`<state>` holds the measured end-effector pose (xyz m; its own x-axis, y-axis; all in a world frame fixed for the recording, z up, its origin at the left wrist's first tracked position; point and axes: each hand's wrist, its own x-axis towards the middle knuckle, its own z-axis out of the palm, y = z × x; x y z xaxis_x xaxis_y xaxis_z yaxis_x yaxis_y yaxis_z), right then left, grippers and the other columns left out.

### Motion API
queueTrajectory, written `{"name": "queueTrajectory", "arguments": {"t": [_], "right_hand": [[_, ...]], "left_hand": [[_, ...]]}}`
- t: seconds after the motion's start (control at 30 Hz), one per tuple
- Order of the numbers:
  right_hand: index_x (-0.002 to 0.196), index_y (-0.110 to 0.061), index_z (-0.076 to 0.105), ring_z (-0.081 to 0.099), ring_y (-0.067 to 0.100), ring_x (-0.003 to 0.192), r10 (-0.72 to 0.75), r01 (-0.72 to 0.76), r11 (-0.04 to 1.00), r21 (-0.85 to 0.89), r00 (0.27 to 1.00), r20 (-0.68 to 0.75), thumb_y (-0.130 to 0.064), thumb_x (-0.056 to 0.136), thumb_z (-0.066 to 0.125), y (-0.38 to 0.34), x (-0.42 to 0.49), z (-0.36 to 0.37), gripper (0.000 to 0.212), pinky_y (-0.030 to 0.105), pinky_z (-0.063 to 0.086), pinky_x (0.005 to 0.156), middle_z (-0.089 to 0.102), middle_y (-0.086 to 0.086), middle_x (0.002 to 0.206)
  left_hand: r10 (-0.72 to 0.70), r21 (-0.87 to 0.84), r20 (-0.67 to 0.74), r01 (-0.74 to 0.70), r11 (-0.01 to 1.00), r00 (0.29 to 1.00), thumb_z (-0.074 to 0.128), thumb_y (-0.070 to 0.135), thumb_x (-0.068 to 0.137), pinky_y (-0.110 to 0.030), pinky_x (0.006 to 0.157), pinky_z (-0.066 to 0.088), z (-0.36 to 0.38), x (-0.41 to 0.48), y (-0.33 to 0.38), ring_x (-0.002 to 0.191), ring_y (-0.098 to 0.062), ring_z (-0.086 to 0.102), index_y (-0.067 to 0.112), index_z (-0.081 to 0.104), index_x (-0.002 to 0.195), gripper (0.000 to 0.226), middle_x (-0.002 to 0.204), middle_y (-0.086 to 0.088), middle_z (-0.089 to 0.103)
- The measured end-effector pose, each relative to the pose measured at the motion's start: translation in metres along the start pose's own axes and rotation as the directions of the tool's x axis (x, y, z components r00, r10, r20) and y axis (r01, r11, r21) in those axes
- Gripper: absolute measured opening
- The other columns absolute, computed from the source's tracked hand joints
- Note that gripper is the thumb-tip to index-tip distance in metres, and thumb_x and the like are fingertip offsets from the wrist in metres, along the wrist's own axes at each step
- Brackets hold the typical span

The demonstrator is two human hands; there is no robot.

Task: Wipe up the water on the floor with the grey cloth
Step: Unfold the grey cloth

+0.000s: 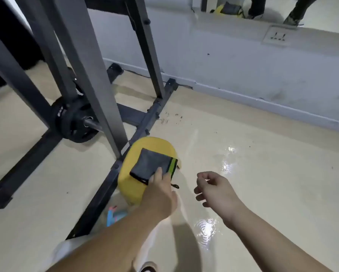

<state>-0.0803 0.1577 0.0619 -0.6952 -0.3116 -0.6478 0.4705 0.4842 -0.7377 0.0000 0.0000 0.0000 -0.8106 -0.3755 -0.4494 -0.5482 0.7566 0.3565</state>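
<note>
A folded grey cloth [149, 163] with a green stripe and black edging lies on top of a yellow stool [129, 185] on the floor. My left hand [160, 191] reaches over the stool, its fingertips touching the near right corner of the cloth; whether it grips the cloth I cannot tell. My right hand [213, 188] hovers to the right of the stool, fingers loosely curled and apart, holding nothing. Water [206, 228] glistens on the beige floor right of and below my hands, with more shiny patches further off [226, 165].
A dark metal weight rack [98, 79] with a black weight plate [74, 122] stands left of the stool, its base bar running beside it. A grey wall with a socket [276, 36] lies behind. A blue object [113, 214] sits under my left forearm. A mirror above reflects legs.
</note>
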Motion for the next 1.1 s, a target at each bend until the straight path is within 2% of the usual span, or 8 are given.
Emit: {"name": "queueTrajectory", "arguments": {"t": [0.13, 0.27, 0.47, 0.63, 0.8, 0.87, 0.97, 1.1], "right_hand": [[0.114, -0.025, 0.063, 0.069, 0.02, 0.073, -0.015, 0.014, 1.0, 0.024, 0.998, 0.053, -0.027, 0.102, 0.056, 0.052, 0.054, 0.007, 0.014, 0.033, 0.053, 0.072, 0.076, 0.012, 0.095], [0.109, -0.015, 0.067, 0.068, 0.023, 0.071, -0.028, 0.022, 0.997, 0.073, 0.996, 0.085, -0.026, 0.103, 0.056, 0.097, 0.102, 0.004, 0.017, 0.038, 0.054, 0.073, 0.076, 0.013, 0.086], [0.117, -0.014, 0.07, 0.07, 0.025, 0.081, -0.062, 0.026, 0.968, 0.251, 0.989, 0.137, -0.031, 0.1, 0.06, 0.13, 0.115, -0.023, 0.026, 0.045, 0.059, 0.082, 0.076, 0.012, 0.096], [0.116, -0.022, 0.079, 0.073, 0.031, 0.106, -0.082, -0.044, 0.832, 0.552, 0.976, 0.201, -0.057, 0.1, 0.053, 0.131, 0.077, -0.075, 0.047, 0.056, 0.055, 0.102, 0.078, 0.007, 0.115], [0.124, -0.008, 0.074, 0.071, 0.033, 0.114, -0.007, -0.125, 0.64, 0.758, 0.986, 0.169, -0.052, 0.1, 0.054, 0.172, 0.055, -0.151, 0.054, 0.058, 0.043, 0.114, 0.074, 0.019, 0.123], [0.125, -0.006, 0.072, 0.072, 0.037, 0.111, 0.089, -0.161, 0.574, 0.803, 0.987, 0.134, -0.049, 0.102, 0.052, 0.193, 0.056, -0.18, 0.053, 0.058, 0.045, 0.111, 0.075, 0.02, 0.119], [0.124, -0.003, 0.067, 0.075, 0.043, 0.101, 0.223, -0.17, 0.502, 0.848, 0.973, 0.063, -0.053, 0.102, 0.051, 0.215, 0.062, -0.214, 0.057, 0.058, 0.054, 0.099, 0.076, 0.026, 0.11], [0.121, -0.008, 0.066, 0.077, 0.04, 0.092, 0.247, -0.218, 0.518, 0.827, 0.964, 0.1, -0.056, 0.098, 0.059, 0.225, 0.061, -0.248, 0.054, 0.055, 0.058, 0.094, 0.078, 0.023, 0.102]], "left_hand": [[0.029, 0.125, -0.281, 0.007, 0.992, 0.959, 0.058, 0.036, 0.085, -0.042, 0.089, 0.048, 0.062, 0.064, -0.028, 0.114, -0.035, 0.051, 0.008, 0.045, 0.14, 0.063, 0.131, -0.011, 0.049], [-0.096, 0.164, -0.453, 0.189, 0.968, 0.886, 0.053, 0.044, 0.099, -0.044, 0.094, 0.041, 0.091, 0.108, -0.05, 0.116, -0.03, 0.05, 0.022, 0.048, 0.133, 0.04, 0.127, -0.005, 0.055], [0.028, 0.063, -0.605, 0.013, 0.998, 0.795, 0.041, 0.028, 0.109, -0.043, 0.081, 0.044, 0.077, 0.109, -0.013, 0.095, -0.029, 0.058, 0.013, 0.052, 0.119, 0.022, 0.111, -0.005, 0.059], [0.201, -0.315, -0.44, -0.361, 0.878, 0.875, 0.052, 0.035, 0.104, -0.038, 0.062, 0.047, 0.083, 0.043, 0.106, 0.066, -0.016, 0.057, 0.02, 0.05, 0.097, 0.017, 0.075, 0.003, 0.059], [0.39, -0.68, 0.059, -0.249, 0.689, 0.919, 0.056, 0.039, 0.104, -0.023, 0.072, 0.049, 0.131, 0.017, 0.183, 0.075, -0.005, 0.063, 0.027, 0.071, 0.105, 0.02, 0.084, 0.011, 0.069], [0.428, -0.59, 0.009, -0.34, 0.732, 0.904, 0.062, 0.034, 0.1, -0.025, 0.08, 0.05, 0.154, 0.015, 0.198, 0.086, -0.003, 0.064, 0.03, 0.071, 0.106, 0.012, 0.098, 0.004, 0.07], [0.588, -0.127, -0.002, -0.583, 0.803, 0.809, 0.073, 0.044, 0.083, -0.024, 0.094, 0.046, 0.179, 0.013, 0.207, 0.109, -0.001, 0.054, 0.034, 0.064, 0.119, 0.038, 0.117, 0.016, 0.058], [0.625, -0.041, 0.145, -0.627, 0.778, 0.767, 0.075, 0.033, 0.086, -0.022, 0.092, 0.048, 0.183, 0.009, 0.234, 0.107, 0.0, 0.059, 0.035, 0.061, 0.129, 0.046, 0.119, 0.02, 0.063]]}}
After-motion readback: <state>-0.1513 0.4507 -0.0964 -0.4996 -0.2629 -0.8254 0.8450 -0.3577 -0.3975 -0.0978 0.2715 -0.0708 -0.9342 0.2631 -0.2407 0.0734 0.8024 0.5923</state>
